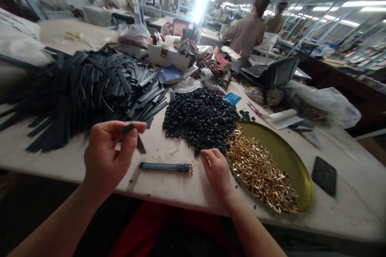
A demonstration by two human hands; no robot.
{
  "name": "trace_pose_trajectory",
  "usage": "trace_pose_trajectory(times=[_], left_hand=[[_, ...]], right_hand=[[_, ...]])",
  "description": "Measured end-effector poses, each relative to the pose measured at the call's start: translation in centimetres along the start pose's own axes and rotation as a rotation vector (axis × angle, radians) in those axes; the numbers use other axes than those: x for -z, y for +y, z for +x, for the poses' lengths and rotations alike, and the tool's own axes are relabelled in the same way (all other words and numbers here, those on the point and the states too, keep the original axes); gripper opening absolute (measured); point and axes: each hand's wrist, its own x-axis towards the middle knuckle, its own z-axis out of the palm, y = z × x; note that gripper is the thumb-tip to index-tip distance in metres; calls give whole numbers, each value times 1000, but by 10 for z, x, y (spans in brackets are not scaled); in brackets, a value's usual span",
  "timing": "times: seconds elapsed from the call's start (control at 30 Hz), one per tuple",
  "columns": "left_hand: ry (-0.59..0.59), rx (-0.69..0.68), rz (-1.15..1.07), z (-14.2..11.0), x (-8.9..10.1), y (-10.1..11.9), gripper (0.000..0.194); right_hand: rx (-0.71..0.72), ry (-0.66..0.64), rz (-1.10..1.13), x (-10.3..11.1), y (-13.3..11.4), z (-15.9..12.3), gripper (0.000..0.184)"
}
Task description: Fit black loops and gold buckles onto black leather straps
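My left hand (110,154) is raised above the near side of the table, its thumb and fingers pinching a dark watch strap piece (140,144) whose end hangs down. At the near edge of a heap of small black strap loops (200,114), my right hand (217,168) has its fingers bent together. Its fingertips touch the loops; whether one is between them is hidden. Between the hands lies a dark blue watch strap (164,166) with a gold buckle (190,168) on its right end. Right of my right hand, gold buckles (262,168) fill part of a round tray (297,164).
A large pile of dark strips (93,84) covers the table's left. Behind the loops are a blue booklet (170,74), a blue packet (232,98) and leather scraps. A phone (324,176) lies right of the tray, scissors (255,108) behind it. Two people (249,34) stand farther back.
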Motion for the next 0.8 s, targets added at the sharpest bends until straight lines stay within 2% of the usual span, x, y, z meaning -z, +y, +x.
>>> trace_pose_trajectory(times=[0.03,0.1,0.17,0.2,0.27,0.33,0.43,0.57,0.7,0.8], left_hand=[[-27,54,-123,-8,-3,8,19],[-251,272,-314,-27,-13,16,15],[-519,588,-489,-48,-28,12,11],[-602,745,-578,-59,-34,9,10],[-670,990,-730,-78,-45,3,14],[-662,1129,-811,-93,-50,2,24],[-670,1213,-799,-108,-50,7,24],[-792,1230,-728,-124,-46,9,23],[-793,1070,-691,-132,-48,4,24],[-814,956,-646,-131,-50,4,22]], right_hand=[[31,-48,-86,-2,-2,4,17],[81,-128,-249,-6,-6,9,16],[118,-169,-343,-11,-10,11,12],[128,-175,-361,-12,-11,11,11],[131,-171,-377,-14,-12,10,12],[118,-160,-387,-14,-12,9,13],[111,-172,-374,-9,-10,5,12],[129,-192,-268,1,0,-11,11],[34,-166,-8,11,4,-29,16],[-195,-187,423,21,-9,-40,20]])
